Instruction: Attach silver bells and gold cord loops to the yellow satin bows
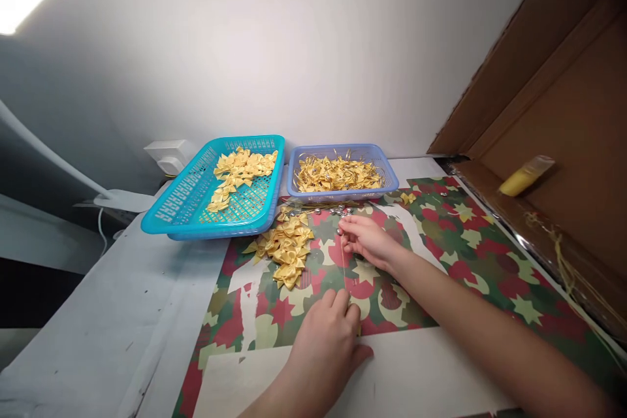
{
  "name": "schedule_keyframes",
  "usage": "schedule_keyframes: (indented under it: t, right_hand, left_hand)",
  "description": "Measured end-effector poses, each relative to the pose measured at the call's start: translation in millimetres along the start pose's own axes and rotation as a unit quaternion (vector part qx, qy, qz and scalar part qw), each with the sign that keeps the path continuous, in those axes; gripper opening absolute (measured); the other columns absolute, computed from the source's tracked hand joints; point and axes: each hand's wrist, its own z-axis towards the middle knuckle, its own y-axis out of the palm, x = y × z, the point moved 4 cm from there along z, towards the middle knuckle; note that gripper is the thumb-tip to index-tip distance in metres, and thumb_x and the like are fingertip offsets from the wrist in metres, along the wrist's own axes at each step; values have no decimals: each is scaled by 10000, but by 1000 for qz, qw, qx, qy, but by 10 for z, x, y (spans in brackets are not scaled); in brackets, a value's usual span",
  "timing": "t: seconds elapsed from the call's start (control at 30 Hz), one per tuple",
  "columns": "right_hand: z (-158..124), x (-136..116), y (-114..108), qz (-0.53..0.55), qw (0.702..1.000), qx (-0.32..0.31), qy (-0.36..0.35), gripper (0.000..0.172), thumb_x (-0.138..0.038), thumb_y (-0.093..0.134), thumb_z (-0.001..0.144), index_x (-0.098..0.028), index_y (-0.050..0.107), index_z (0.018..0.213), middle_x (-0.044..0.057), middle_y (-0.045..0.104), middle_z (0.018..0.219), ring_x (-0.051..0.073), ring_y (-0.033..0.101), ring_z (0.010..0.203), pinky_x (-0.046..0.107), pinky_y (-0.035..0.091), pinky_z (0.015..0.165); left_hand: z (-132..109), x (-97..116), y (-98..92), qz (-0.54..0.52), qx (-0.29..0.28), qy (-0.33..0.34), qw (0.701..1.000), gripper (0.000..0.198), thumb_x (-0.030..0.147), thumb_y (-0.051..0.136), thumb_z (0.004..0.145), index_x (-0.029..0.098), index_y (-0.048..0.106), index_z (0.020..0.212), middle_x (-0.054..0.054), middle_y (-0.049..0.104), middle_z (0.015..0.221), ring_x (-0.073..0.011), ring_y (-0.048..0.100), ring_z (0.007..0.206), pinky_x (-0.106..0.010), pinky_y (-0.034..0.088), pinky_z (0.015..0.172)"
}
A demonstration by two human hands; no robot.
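Observation:
My right hand point(365, 238) reaches forward over the patterned paper point(441, 241), its fingers pinched near a row of small silver beads point(337, 211); what it pinches is too small to name. My left hand point(328, 336) rests closer to me on the paper, fingers curled down and pressed together. A thin gold thread point(343, 268) seems to run between the two hands. A loose pile of yellow satin bows point(287, 248) lies just left of my right hand.
A turquoise basket point(196, 209) with yellow bows stands at the back left. A blue basket point(386, 173) of bows with gold threads sits beside it. A brown cardboard box point(563, 111) with a yellow object point(524, 176) lines the right side. A white wall socket point(169, 153) is behind.

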Motion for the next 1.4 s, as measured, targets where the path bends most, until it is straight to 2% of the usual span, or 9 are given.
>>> schedule_keyframes:
  t: [0.13, 0.3, 0.47, 0.67, 0.8, 0.9, 1.07, 1.27, 1.4]
  right_hand:
    - [120, 59, 110, -45, 999, 5, 10, 147, -231, 585, 935, -119, 590, 841, -25, 589, 718, 63, 542, 542, 184, 475, 497]
    - [185, 128, 121, -102, 995, 19, 7, 251, -298, 583, 944, -136, 594, 1135, 62, 640, 1061, 161, 649, 853, 330, 570, 723]
    - [224, 114, 107, -170, 985, 42, 1, 293, -311, 582, 943, -146, 581, 1185, 82, 622, 1150, 196, 642, 954, 387, 561, 803]
    - [289, 71, 88, -286, 955, 74, -25, 283, -313, 576, 947, -143, 584, 1173, 76, 632, 1114, 181, 650, 909, 363, 569, 767]
    - [277, 59, 105, -398, 909, 102, -74, 249, -316, 580, 944, -140, 609, 1117, 66, 644, 1081, 173, 650, 890, 352, 565, 760]
    - [200, 28, 141, -481, 859, 123, -127, 188, -262, 604, 922, -131, 635, 1054, 49, 666, 981, 173, 644, 875, 370, 536, 815]
    - [83, -137, 306, -589, 771, 123, -208, 227, -135, 597, 875, -130, 636, 1098, 93, 663, 1008, 208, 626, 964, 327, 482, 864]
    - [320, -360, 819, -696, 677, 31, -238, 261, -306, 571, 947, -158, 599, 1160, 83, 616, 1174, 208, 624, 1008, 413, 530, 866]
    - [508, -321, 1098, -741, 633, 4, -223, 323, -319, 583, 941, -156, 569, 1219, 95, 597, 1216, 218, 624, 1023, 420, 543, 857]
  left_hand:
    - [-30, 69, 12, 0, 42, -30, 999, 341, 489, 725, 747, 177, 637, 854, -48, 611, 853, -244, 575, 760, -366, 506, 609]
    - [-104, 119, 172, 77, 111, 0, 991, 307, 101, 637, 775, 131, 630, 1080, -45, 619, 859, -211, 579, 745, -315, 502, 594]
    - [-130, 115, 268, 106, 122, 22, 987, 290, -69, 542, 691, 131, 638, 876, -23, 582, 754, -181, 549, 645, -284, 479, 533]
    - [-134, 108, 295, 90, 146, 4, 985, 239, -60, 560, 729, 148, 619, 831, -17, 576, 733, -174, 550, 631, -273, 466, 520]
    - [-99, 98, 209, 52, 139, -20, 989, 151, 100, 664, 759, 158, 623, 892, -15, 590, 746, -195, 567, 656, -302, 470, 531]
    - [-70, 75, 8, 6, 154, -32, 988, 267, 313, 690, 772, 151, 619, 971, -39, 603, 787, -217, 566, 686, -329, 471, 555]
    - [-15, -16, -228, -37, 185, -6, 982, 78, 258, 585, 815, 186, 611, 830, -42, 590, 745, -210, 533, 661, -327, 401, 550]
    - [48, -144, -61, -57, 261, 105, 958, 138, 222, 549, 798, 194, 551, 663, -17, 553, 635, -160, 463, 580, -305, 327, 532]
    - [48, -176, 59, -87, 262, 144, 950, 133, 185, 532, 786, 197, 564, 657, -8, 541, 599, -147, 442, 562, -298, 304, 510]
